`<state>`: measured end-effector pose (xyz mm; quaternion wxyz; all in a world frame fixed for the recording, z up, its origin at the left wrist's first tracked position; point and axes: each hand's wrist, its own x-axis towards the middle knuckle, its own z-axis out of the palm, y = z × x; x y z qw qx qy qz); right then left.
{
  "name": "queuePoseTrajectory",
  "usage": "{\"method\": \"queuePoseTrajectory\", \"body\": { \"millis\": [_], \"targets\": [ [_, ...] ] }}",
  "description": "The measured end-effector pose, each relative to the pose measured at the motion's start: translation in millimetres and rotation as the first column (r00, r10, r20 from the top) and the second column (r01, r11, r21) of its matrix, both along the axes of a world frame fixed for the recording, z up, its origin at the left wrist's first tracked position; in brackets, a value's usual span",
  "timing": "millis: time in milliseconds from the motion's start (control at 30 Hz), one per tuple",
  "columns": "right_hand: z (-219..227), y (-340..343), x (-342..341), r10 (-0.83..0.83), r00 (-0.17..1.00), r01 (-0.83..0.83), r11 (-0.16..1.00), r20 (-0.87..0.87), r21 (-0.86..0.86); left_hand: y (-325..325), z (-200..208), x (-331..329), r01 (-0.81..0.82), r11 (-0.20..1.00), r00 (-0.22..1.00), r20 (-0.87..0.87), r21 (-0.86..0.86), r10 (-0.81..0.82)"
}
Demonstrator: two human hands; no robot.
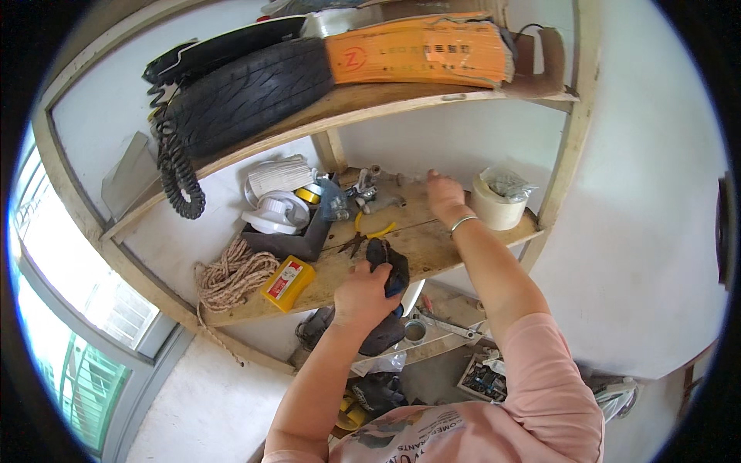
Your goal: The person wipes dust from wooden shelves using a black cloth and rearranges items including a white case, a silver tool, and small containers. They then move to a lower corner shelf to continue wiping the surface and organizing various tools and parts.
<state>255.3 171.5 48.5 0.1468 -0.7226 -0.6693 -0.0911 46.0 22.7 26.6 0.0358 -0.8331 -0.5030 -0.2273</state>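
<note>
The left hand (363, 295) is curling shut around a dark, soft-looking cloth bundle (388, 266) with a hint of blue at its lower edge, gripping it just above the front edge of the middle wooden shelf (432, 243), a little below the centre of the frame. The right hand (445, 194), wearing a thin metal bangle (462, 223) at the wrist, is reaching to the back of the same shelf near the white wall, fingers bent downward onto the rough boards; whether it is pinching anything cannot be told. Just left of the bundle, yellow-handled pliers (363, 234) are lying flat on the unfinished plank, with a cluster of small grey metal fittings (370, 193) behind them. A wide roll of pale tape (498, 202) is standing at the shelf's right end. Toward the left, a coil of tan braided rope (231, 276) is sitting beside a small yellow box (287, 282) and white ribbed plastic parts (276, 197). In the upper part of the frame, a black treaded tyre (247, 96) and an orange wrapped package (417, 52) are resting on the top shelf, a coiled black cord (179, 174) dangling off it.
</note>
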Motion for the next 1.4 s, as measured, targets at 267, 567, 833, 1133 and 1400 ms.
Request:
{"method": "queuePoseTrajectory", "body": {
  "millis": [267,567,833,1133,1400],
  "targets": [
    [16.6,28.2,28.7,-0.175,0.982,0.165,0.977,-0.066,-0.133,-1.7,-2.4,1.5,-0.037,0.999,0.999,0.004,-0.026,0.037],
    [15.8,34.6,32.6,-0.200,0.975,0.185,0.972,-0.093,-0.144,0.0,-5.7,-1.9,-0.013,1.000,0.999,0.043,-0.026,0.014],
    [10.2,-72.1,12.8,0.150,0.980,-0.079,0.897,-0.131,0.435,2.5,-7.6,-5.9,0.037,0.999,0.997,0.066,0.035,-0.039],
    [-94.0,-217.7,59.6,0.236,0.676,0.174,0.869,-0.698,0.463,18.6,-5.0,47.9,0.131,0.991,0.986,0.099,0.029,-0.133],
    [-121.3,-255.9,88.2,0.085,0.573,0.353,0.872,-0.815,0.339,18.4,-10.5,134.0,0.285,0.958,0.956,0.073,0.027,-0.286]
  ]
}}
